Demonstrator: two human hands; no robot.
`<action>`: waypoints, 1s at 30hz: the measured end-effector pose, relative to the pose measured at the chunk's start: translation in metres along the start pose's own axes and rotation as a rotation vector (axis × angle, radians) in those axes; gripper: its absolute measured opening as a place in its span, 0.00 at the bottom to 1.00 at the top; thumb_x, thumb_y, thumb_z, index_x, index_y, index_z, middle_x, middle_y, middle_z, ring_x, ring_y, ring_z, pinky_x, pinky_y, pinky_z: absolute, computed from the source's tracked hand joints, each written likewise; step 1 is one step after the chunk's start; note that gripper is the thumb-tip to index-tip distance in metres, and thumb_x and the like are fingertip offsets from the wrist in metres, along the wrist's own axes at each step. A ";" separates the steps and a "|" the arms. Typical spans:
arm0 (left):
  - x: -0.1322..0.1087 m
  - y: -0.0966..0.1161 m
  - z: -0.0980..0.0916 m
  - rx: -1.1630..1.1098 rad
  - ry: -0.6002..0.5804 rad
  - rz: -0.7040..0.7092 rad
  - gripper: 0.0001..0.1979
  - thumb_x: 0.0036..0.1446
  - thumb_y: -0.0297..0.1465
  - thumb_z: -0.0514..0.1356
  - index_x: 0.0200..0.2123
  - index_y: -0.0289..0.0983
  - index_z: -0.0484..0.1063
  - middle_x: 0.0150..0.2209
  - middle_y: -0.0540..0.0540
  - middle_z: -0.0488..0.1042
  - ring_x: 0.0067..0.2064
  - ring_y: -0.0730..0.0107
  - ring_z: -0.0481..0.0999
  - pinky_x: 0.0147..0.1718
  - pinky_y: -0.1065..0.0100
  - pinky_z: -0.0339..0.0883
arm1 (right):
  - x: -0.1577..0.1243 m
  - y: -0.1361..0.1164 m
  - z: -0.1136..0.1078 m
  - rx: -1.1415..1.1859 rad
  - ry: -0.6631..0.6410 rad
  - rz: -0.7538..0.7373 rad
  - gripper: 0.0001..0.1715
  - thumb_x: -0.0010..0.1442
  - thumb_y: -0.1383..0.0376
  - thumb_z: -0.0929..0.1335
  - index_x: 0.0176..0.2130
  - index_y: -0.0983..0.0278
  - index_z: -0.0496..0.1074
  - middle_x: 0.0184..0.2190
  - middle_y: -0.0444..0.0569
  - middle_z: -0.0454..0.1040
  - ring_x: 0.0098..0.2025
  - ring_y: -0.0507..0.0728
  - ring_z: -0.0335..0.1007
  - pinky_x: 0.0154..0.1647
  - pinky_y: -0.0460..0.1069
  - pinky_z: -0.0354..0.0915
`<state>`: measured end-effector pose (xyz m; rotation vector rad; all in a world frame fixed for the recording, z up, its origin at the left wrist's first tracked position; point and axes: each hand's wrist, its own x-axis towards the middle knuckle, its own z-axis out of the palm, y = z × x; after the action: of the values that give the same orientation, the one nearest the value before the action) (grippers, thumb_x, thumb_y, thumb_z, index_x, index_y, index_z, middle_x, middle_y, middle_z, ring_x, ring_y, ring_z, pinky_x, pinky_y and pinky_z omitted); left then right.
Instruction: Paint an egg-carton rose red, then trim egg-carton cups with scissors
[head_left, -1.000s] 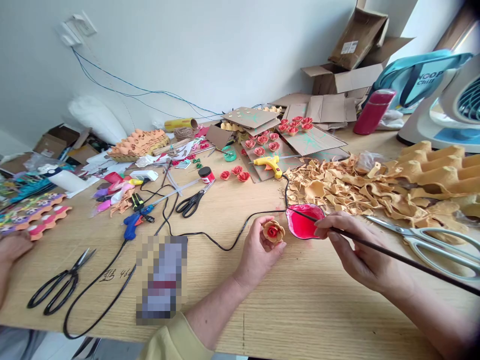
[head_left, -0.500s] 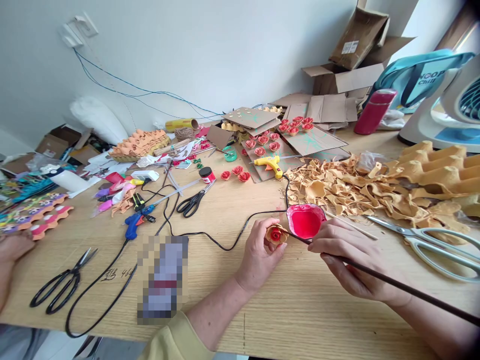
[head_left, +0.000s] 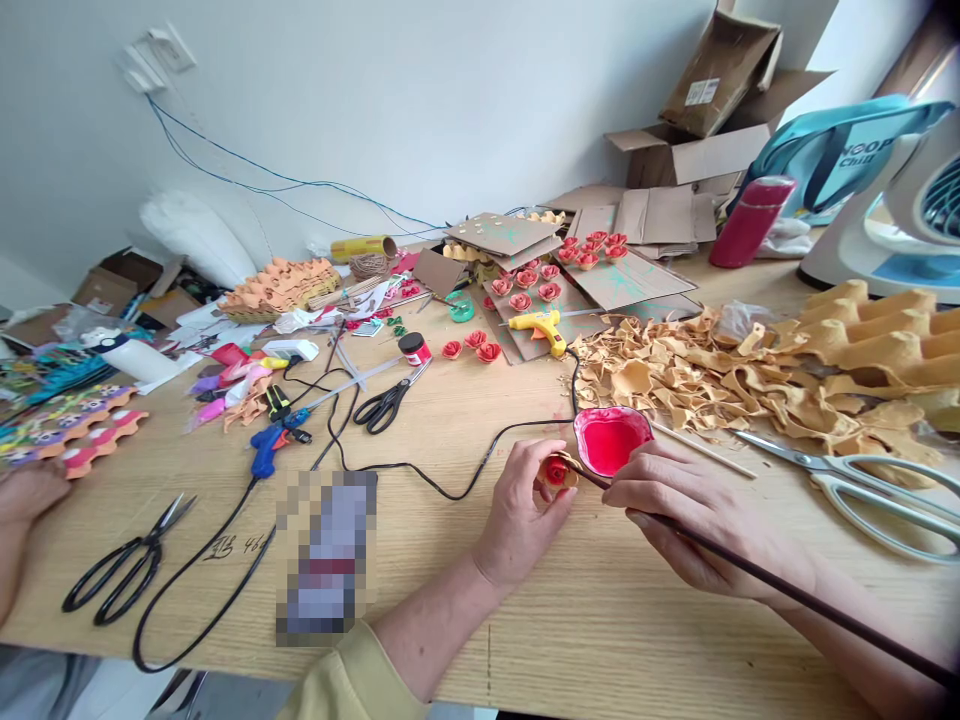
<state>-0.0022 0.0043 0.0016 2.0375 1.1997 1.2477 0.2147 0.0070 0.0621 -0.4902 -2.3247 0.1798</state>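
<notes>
My left hand (head_left: pixel 525 500) is closed round a small paper-pulp flower (head_left: pixel 556 470), tan at the petals and red in the middle. In my right hand (head_left: pixel 694 520) is a long dark paintbrush (head_left: pixel 795 592), its tip at the flower's red centre. Just behind both hands stands a small cup of red paint (head_left: pixel 611 440), with paint smeared on its rim. A thin wooden stick (head_left: pixel 705 450) lies to the right of the cup. Finished-looking red flowers (head_left: pixel 487 352) sit farther back on the table.
White-handled scissors (head_left: pixel 862 485) and a heap of tan pulp scraps (head_left: pixel 675 360) lie right. A yellow glue gun (head_left: pixel 541 325), a blue glue gun (head_left: pixel 266 448) with black cords, and black scissors (head_left: pixel 131 570) lie about. Another person's hand (head_left: pixel 34 490) rests at far left.
The flower has turned and tilted slightly in my left hand. My right hand has moved a little to the left with the paintbrush.
</notes>
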 end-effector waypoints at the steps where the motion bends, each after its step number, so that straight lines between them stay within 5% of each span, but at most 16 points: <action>1: 0.000 0.000 0.000 -0.006 -0.003 -0.001 0.26 0.57 0.21 0.64 0.57 0.43 0.65 0.50 0.45 0.71 0.46 0.66 0.74 0.37 0.69 0.72 | 0.000 0.000 0.000 0.015 0.002 -0.002 0.14 0.63 0.77 0.61 0.47 0.67 0.69 0.34 0.52 0.73 0.37 0.56 0.67 0.42 0.52 0.65; 11: 0.001 0.003 -0.001 -0.065 -0.002 -0.040 0.27 0.55 0.19 0.64 0.56 0.43 0.65 0.48 0.45 0.71 0.43 0.69 0.75 0.38 0.69 0.74 | -0.003 -0.004 -0.003 0.101 0.039 -0.037 0.14 0.62 0.78 0.62 0.46 0.68 0.68 0.33 0.51 0.72 0.36 0.56 0.68 0.40 0.52 0.66; 22: 0.000 0.003 0.000 -0.076 -0.004 -0.079 0.24 0.57 0.22 0.64 0.55 0.42 0.65 0.47 0.45 0.71 0.42 0.69 0.75 0.37 0.70 0.75 | -0.003 -0.003 0.001 -0.084 -0.013 -0.020 0.14 0.63 0.76 0.62 0.48 0.66 0.69 0.33 0.52 0.74 0.37 0.57 0.70 0.42 0.54 0.67; 30: -0.001 0.002 0.001 -0.142 -0.003 -0.155 0.24 0.56 0.22 0.64 0.54 0.41 0.66 0.48 0.44 0.72 0.44 0.69 0.76 0.38 0.70 0.75 | -0.005 -0.008 0.003 0.055 0.017 -0.023 0.13 0.64 0.77 0.62 0.47 0.68 0.68 0.33 0.52 0.73 0.37 0.56 0.69 0.38 0.51 0.67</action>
<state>-0.0008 0.0027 0.0020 1.8087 1.2066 1.2183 0.2132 -0.0026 0.0589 -0.4357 -2.3015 0.2275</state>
